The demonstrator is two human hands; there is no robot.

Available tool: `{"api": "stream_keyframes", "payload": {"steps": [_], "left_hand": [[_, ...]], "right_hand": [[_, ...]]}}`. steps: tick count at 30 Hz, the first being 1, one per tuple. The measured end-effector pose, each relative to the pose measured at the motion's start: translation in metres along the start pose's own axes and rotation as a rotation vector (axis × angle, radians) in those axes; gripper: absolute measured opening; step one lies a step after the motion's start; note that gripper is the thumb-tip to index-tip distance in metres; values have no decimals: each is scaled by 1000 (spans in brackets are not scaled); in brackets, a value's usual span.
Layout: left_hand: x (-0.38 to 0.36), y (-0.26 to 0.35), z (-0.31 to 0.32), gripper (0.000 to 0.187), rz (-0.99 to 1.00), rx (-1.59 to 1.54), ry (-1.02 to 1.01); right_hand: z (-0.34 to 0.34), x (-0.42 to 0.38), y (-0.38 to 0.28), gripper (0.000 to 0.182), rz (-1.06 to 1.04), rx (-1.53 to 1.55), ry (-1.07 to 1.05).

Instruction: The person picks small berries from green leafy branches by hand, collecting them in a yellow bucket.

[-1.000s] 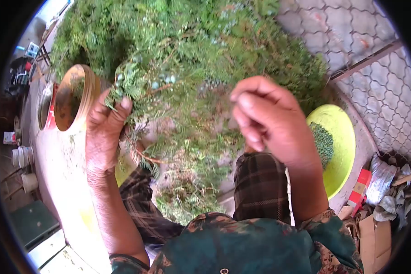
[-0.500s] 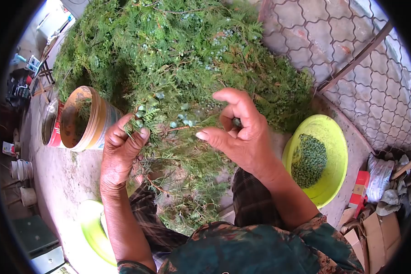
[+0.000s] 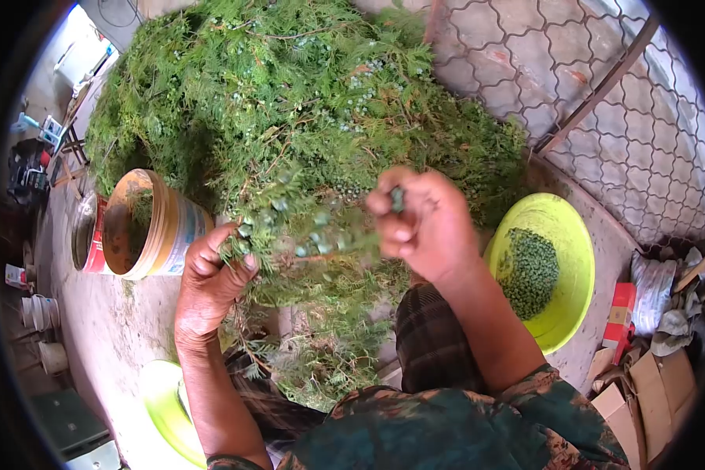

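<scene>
Pinched between the thumb and fingers of my left hand (image 3: 211, 286) is an evergreen sprig (image 3: 278, 211) bearing bluish-green seed cones. Its foliage reaches right, with several cones (image 3: 317, 239) blurred by motion. My right hand (image 3: 435, 227) is curled just beyond the sprig's right end, with small green cones (image 3: 398, 198) held in the bent fingers. The lime-yellow basin (image 3: 576, 274) stands to the right of this hand, with a heap of picked green cones (image 3: 529, 274) in it.
A large pile of cut evergreen branches (image 3: 290, 94) lies ahead, beside a wire mesh panel (image 3: 556, 70). Left of it stands a dirty bucket (image 3: 164, 227). Another yellow-green basin (image 3: 160, 407) sits by my left forearm. Cardboard (image 3: 658, 392) lies at lower right.
My right hand has closed its fingers and turned, with cones now showing in them. The sprig's right end is shaking, while my left hand keeps its hold. The view has shifted slightly.
</scene>
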State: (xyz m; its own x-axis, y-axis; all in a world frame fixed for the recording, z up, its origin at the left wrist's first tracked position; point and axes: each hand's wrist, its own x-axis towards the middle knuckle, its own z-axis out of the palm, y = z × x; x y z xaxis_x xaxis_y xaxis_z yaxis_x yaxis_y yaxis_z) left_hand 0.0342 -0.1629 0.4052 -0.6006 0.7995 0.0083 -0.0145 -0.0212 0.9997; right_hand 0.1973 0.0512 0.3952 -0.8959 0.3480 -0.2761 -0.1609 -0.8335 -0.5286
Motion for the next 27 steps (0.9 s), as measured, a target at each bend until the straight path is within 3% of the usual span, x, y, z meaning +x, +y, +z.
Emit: {"api": "stream_keyframes", "payload": {"steps": [2,4,6,7,8,9,10,11,12,14,17,22,24,27], "left_hand": [[0,-1,-3,35,-34,-7,-42],[-1,-3,-7,38,-71,-39,-106],[-1,-6,-5,37,-83,-45,-98],[-3,2,2,35,-131,-66,-80],[-3,5,0,34,-135,51,-133],[-4,7,1,34,-195,69,-103],[-1,4,2,34,-42,137,-120],[0,7,5,31,-34,15,-129],[-3,6,4,30,-146,-24,-63],[3,10,11,24,-163,-17,-57],[1,8,13,24,-241,26,-10],[0,10,17,26,-214,51,-31],[-3,6,18,24,-210,-87,-7],[1,6,14,22,-194,-44,-69]], "right_hand": [[-3,1,12,20,87,-134,-89],[9,-7,14,48,156,-364,-92],[16,-11,17,59,107,-623,-179],[15,-6,27,58,-20,-756,-184],[17,-8,29,51,37,-827,-174],[10,1,42,47,-151,-897,-188],[22,-7,32,41,-40,-856,-112],[26,-9,30,31,-6,-814,-65],[24,-7,34,24,-78,-830,-61],[16,-1,47,22,-436,-988,-45],[13,-2,46,21,-526,-1111,-14],[10,-3,45,16,-434,-891,58],[9,-3,35,13,-72,-174,165],[-12,10,37,13,-14,-150,205]]}}
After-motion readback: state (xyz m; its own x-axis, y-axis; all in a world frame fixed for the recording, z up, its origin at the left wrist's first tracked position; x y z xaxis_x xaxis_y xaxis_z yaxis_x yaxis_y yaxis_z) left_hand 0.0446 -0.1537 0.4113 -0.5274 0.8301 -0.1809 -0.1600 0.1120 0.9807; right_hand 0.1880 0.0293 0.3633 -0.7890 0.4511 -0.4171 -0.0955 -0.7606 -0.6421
